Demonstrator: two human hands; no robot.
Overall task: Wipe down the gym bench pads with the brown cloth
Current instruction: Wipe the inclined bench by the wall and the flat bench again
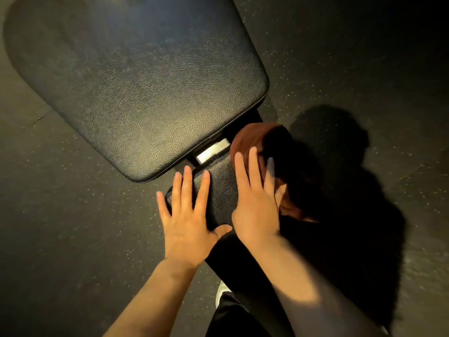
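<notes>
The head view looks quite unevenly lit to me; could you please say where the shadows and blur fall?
Head view: warm light falls on both hands and the large pad; a hard shadow darkens the right of the brown cloth and the floor beyond; the corners fade to black; the left hand and right hand look slightly motion-blurred.
</notes>
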